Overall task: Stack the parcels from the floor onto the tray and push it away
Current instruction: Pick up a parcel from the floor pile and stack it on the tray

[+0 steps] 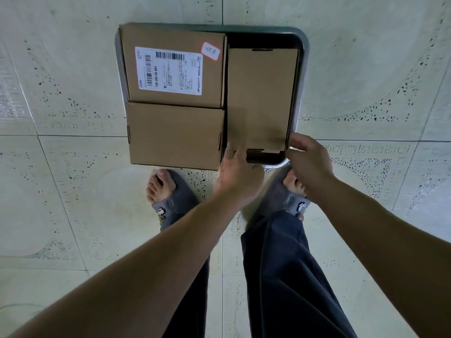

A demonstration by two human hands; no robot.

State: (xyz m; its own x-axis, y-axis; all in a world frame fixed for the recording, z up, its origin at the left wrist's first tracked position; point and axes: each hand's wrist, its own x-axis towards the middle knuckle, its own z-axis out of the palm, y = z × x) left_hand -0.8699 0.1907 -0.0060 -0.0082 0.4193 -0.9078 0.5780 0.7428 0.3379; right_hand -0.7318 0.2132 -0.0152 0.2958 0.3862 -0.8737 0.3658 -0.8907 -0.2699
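A metal tray [303,45] lies on the tiled floor in front of my feet. Three brown cardboard parcels sit on it: a labelled parcel [173,67] at the far left, a plain parcel [175,135] at the near left, and a tall flat parcel [261,98] on the right. My left hand [238,176] touches the near left corner of the tall flat parcel with its fingers extended. My right hand [310,162] has curled fingers at that parcel's near right corner, beside the tray's rim.
My two feet in grey slippers [170,201] stand just behind the tray's near edge. Pale patterned floor tiles [73,118] surround the tray on all sides, with no other parcels in view.
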